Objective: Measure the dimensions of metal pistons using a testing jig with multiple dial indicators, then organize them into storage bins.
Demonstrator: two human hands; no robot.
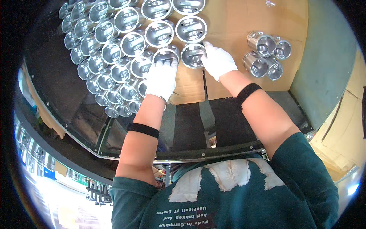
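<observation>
Shiny metal pistons, hollow ends up, stand close together in rows on the left. My left hand (161, 78), in a white glove, has its fingers hooked over the near rim of a piston (166, 53) at the front of its row. The fingertips are partly hidden inside it. My right hand (219, 61), also gloved in white, grips the right side of another piston (192, 54) at the near end of the rightmost row. Its fingers are bent at the rim. A narrow gap lies between these two pistons.
Several pistons (256, 64) form a small separate group on the right. Brown cardboard (228, 23) lies under part of the rows, over a black surface (244, 118). A grey-green side panel (322, 57) bounds the right; a bolted metal edge (202, 154) runs along the front.
</observation>
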